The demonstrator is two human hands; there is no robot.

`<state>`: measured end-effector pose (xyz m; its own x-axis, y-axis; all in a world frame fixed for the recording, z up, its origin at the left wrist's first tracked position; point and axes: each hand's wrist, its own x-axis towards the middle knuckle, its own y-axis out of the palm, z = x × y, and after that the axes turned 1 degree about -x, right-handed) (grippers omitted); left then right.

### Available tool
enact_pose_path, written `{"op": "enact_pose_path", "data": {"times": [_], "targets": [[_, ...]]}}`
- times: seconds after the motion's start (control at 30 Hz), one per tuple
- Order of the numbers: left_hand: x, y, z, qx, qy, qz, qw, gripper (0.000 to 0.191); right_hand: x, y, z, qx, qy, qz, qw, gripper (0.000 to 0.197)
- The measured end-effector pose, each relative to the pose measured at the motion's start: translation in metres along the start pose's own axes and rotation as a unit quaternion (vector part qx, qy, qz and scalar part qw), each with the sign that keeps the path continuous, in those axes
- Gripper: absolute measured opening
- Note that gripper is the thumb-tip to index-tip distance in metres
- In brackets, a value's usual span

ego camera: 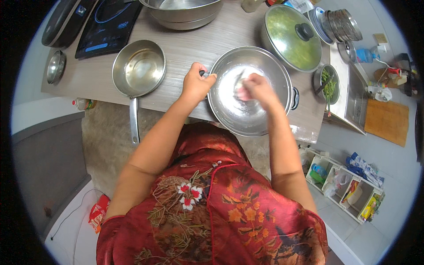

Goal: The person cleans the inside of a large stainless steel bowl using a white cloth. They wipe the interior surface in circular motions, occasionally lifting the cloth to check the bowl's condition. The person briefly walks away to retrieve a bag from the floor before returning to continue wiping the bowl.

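A wide stainless steel pan (228, 112) with two side handles stands at the table's front edge. My left hand (198, 81) grips its left handle, the thumb near the rim. Inside the pan, my right hand (258, 91) is blurred by motion; something pale and pinkish shows at its fingers, too blurred to name. A steel saucepan (140, 68) with a long handle sits to the left, its handle jutting past the table edge. Behind the wide pan on the right is a pot with a glass lid (285, 39), greenish food showing through.
A black induction cooker (107, 28) and a large steel basin (185, 21) lie at the back. A small metal bowl (55, 67) is far left. On the right are a bowl of green vegetables (329, 84), stacked steel bowls (341, 26), a sink and a wooden board (387, 122).
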<state>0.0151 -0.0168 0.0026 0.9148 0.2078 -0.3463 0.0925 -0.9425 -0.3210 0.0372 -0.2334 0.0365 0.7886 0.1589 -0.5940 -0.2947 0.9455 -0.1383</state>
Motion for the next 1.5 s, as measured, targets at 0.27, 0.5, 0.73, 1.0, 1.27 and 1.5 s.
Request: {"op": "enact_pose_path", "data": {"times": [0.27, 0.5, 0.73, 1.0, 1.27, 1.5], "targets": [[-0.008, 0.000, -0.009, -0.005, -0.014, -0.010, 1.000, 0.039, -0.004, -0.055, 0.007, -0.610, -0.061, -0.227, 0.757, 0.039], [-0.003, -0.002, -0.005, -0.002, -0.001, 0.003, 1.000, 0.035, 0.019, -0.047, -0.009, -0.723, -0.352, -0.049, 0.592, 0.058], [-0.003, 0.009, 0.001, -0.095, -0.010, -0.065, 0.993, 0.035, -0.016, -0.055, -0.003, -0.655, -0.094, 0.044, 0.749, 0.034], [-0.009, 0.013, -0.008, -0.054, 0.013, -0.076, 0.996, 0.037, -0.052, 0.002, -0.052, -0.484, -0.142, -0.004, 0.863, 0.043], [-0.009, 0.011, -0.003, -0.022, 0.033, -0.071, 0.997, 0.037, -0.029, 0.032, -0.054, -0.130, -0.092, -0.081, 0.984, 0.041], [-0.022, -0.001, -0.012, 0.007, 0.035, -0.002, 0.999, 0.038, -0.017, -0.031, -0.035, -0.374, -0.120, -0.297, 0.870, 0.049]]}}
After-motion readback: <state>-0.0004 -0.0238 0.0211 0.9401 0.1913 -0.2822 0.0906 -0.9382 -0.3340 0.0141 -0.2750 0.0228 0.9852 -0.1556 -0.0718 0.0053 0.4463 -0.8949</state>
